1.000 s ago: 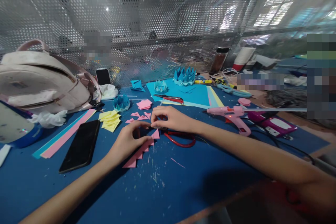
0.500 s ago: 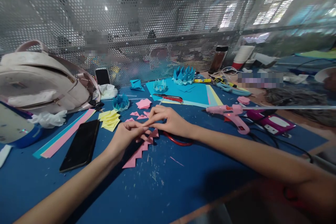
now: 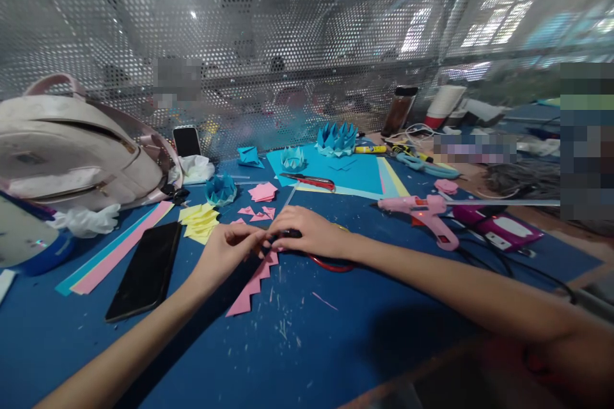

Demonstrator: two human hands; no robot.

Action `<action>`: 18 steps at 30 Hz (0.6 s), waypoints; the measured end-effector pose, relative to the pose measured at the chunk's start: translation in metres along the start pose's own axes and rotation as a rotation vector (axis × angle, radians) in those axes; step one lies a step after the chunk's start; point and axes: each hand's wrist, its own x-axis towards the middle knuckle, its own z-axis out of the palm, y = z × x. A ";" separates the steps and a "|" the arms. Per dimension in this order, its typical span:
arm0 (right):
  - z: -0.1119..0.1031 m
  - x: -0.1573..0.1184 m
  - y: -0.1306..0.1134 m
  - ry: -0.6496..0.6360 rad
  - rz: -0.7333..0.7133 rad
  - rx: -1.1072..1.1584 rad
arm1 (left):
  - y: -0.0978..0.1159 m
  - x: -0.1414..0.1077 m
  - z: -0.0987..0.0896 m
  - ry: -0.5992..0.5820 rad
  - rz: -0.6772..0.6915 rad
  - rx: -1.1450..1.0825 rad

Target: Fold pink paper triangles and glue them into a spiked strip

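Observation:
My left hand [image 3: 229, 248] is closed in a pinch, its fingertips meeting those of my right hand. What it pinches is too small and hidden to name. My right hand [image 3: 307, 232] curls palm down from the other side; a dark patch shows under its fingers, and I cannot make out whether it is an object or shadow. Below both hands lies a row of folded pink paper pieces [image 3: 250, 289] with a stepped edge, partly covered. Small pink paper triangles [image 3: 259, 213] and a stack of pink paper [image 3: 263, 192] sit just beyond. A red loop-shaped handle [image 3: 330, 265] shows beneath my right wrist.
Yellow paper pieces [image 3: 199, 222], paper strips [image 3: 122, 249] and a black phone [image 3: 144, 271] lie left. Behind are blue folded paper crowns [image 3: 337, 138] and a red cutter [image 3: 311, 182]. A pink glue gun [image 3: 422, 208] with cables lies right; a backpack [image 3: 71, 147] stands far left.
My right hand has lowered and curled its fingers more. My left hand has shifted slightly left, staying against it. The pink row is more covered at its upper end.

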 end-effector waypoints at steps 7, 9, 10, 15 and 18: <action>0.009 -0.001 0.002 -0.073 -0.015 -0.063 | 0.001 -0.001 -0.007 0.050 0.110 0.220; 0.009 -0.001 0.002 -0.073 -0.015 -0.056 | 0.003 -0.003 -0.008 0.026 0.162 0.309; 0.009 -0.001 0.002 -0.073 -0.016 -0.054 | 0.003 -0.003 -0.008 0.003 0.189 0.355; 0.009 -0.001 0.003 -0.069 -0.019 -0.044 | -0.004 -0.004 -0.008 -0.111 0.267 0.551; 0.009 -0.001 0.002 -0.064 -0.021 -0.040 | -0.009 -0.003 -0.009 -0.080 0.277 0.607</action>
